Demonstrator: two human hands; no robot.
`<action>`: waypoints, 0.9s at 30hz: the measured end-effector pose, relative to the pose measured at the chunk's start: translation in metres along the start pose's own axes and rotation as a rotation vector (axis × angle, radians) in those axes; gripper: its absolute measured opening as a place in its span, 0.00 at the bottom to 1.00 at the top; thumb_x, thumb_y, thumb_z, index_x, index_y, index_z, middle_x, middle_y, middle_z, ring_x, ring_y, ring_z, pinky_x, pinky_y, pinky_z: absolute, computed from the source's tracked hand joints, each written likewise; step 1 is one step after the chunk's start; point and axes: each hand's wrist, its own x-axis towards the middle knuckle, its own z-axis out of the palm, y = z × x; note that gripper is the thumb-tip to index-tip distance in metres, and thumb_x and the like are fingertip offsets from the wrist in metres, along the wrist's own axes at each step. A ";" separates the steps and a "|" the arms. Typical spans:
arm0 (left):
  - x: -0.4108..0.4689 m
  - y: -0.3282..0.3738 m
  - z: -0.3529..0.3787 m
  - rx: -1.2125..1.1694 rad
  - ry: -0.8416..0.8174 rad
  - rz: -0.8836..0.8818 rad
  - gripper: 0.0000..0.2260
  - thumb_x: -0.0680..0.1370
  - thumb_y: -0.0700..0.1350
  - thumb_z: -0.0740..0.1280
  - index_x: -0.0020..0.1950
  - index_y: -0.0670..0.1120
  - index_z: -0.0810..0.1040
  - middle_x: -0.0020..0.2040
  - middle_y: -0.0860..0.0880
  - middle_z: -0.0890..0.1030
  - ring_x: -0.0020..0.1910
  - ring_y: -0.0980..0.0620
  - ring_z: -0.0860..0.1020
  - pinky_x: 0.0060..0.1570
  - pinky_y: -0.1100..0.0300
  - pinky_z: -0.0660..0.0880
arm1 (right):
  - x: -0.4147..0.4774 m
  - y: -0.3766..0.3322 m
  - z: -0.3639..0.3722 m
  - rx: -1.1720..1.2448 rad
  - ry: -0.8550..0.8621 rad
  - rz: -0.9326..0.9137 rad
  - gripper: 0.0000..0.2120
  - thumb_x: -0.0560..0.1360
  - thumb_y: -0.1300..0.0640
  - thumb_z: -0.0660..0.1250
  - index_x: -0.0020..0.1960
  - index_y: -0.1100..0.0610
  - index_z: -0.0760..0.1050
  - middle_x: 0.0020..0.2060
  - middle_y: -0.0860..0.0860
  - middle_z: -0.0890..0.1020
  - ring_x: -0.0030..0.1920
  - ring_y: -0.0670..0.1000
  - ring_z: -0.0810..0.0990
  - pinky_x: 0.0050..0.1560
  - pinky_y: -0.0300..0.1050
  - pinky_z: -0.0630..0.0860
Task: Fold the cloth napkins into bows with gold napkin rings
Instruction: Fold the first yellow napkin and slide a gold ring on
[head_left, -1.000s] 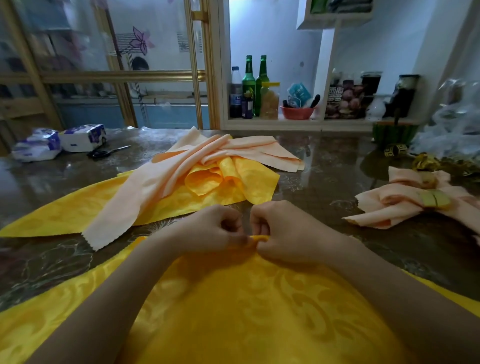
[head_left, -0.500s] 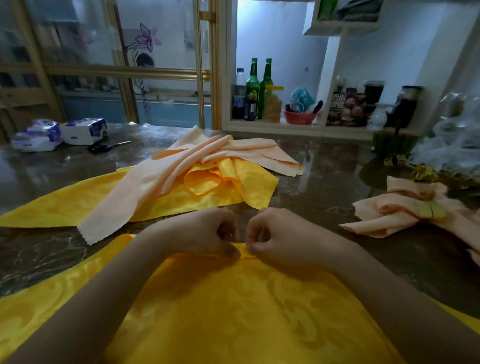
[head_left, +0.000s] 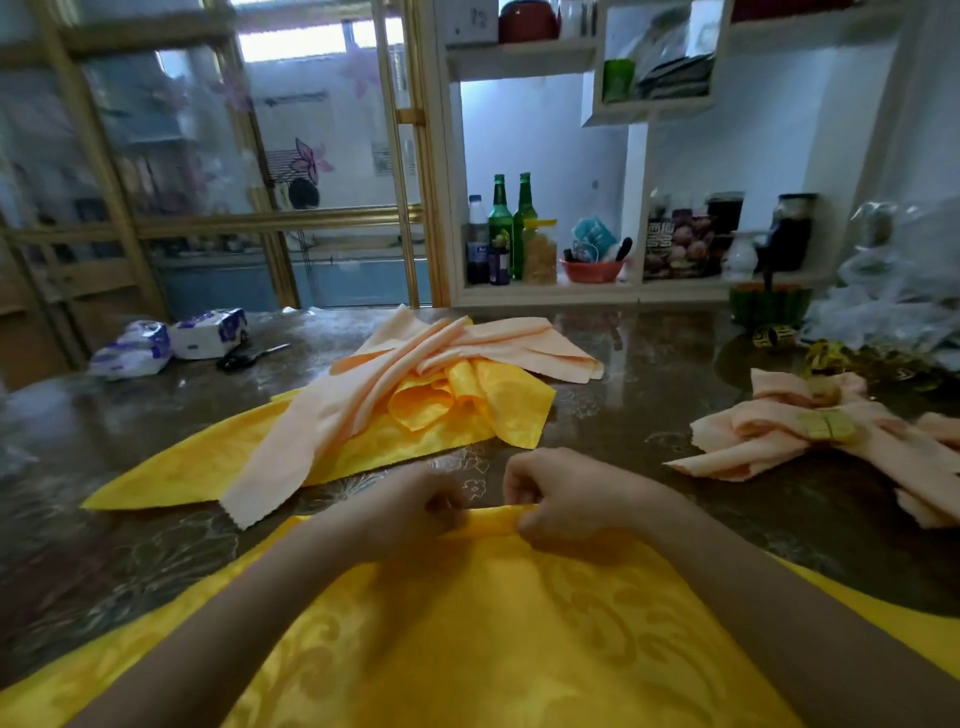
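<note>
Pinching napkin's (head_left: 493, 623) far corner: left hand (head_left: 415, 506), right hand (head_left: 566, 501).

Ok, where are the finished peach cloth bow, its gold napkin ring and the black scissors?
Finished peach cloth bow (head_left: 753, 434): head view, on a fold beside the ring.
Gold napkin ring (head_left: 827, 425): head view, on its flat front.
Black scissors (head_left: 243, 357): head view, on the handles.
</note>
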 end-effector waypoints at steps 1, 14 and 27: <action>-0.003 -0.003 0.002 -0.034 0.017 0.008 0.09 0.79 0.42 0.63 0.58 0.46 0.77 0.54 0.49 0.78 0.49 0.52 0.75 0.47 0.65 0.71 | 0.000 -0.001 0.001 -0.004 0.008 -0.011 0.10 0.72 0.60 0.69 0.49 0.50 0.72 0.47 0.47 0.74 0.47 0.47 0.74 0.45 0.42 0.75; 0.023 0.013 0.026 0.276 0.434 0.019 0.09 0.80 0.46 0.58 0.60 0.54 0.70 0.59 0.54 0.72 0.61 0.54 0.69 0.58 0.59 0.62 | 0.001 0.011 0.001 -0.317 0.281 -0.134 0.07 0.74 0.61 0.62 0.52 0.55 0.70 0.53 0.54 0.73 0.55 0.53 0.71 0.51 0.44 0.67; 0.037 0.002 0.000 -0.079 0.115 -0.041 0.02 0.75 0.46 0.69 0.44 0.49 0.80 0.39 0.56 0.75 0.41 0.58 0.73 0.37 0.68 0.70 | 0.007 0.035 0.000 0.043 0.254 -0.113 0.06 0.75 0.54 0.68 0.51 0.53 0.79 0.40 0.42 0.76 0.40 0.40 0.75 0.38 0.30 0.71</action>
